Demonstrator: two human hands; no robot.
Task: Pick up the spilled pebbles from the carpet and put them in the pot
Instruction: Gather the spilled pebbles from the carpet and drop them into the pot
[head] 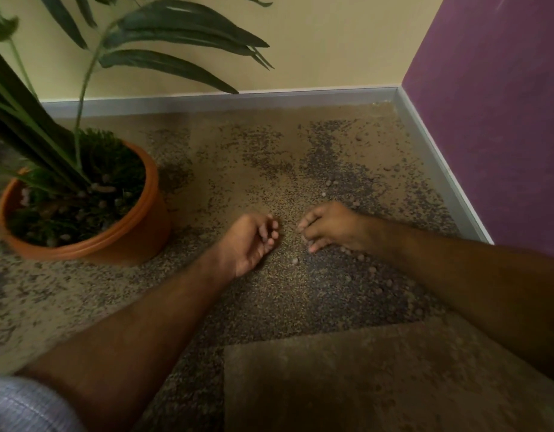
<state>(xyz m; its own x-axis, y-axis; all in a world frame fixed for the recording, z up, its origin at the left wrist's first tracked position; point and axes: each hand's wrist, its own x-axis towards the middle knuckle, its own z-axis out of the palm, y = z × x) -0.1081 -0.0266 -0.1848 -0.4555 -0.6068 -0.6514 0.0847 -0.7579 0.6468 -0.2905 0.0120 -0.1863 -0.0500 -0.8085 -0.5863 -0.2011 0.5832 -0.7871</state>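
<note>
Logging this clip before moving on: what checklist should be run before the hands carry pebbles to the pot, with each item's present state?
1. Left hand on the carpet, fingers curled: ok.
2. Right hand down among the small pinkish pebbles: ok.
3. Pebbles secured in either grip: cannot tell.
4. Round orange plastic pot upright: ok.
5. Speckled beige carpet cleared of pebbles: not ok.
6. Green leaves clear of pot opening: not ok, stems crowd it.

Speckled tan-and-dark carpet (226, 169) running to a grey skirting board (226, 99) at the corner. Orange pot (135, 235) standing on it at left. Small pale pebbles (296, 260) scattered right of centre. Both hands low over it, contact unclear.
</note>
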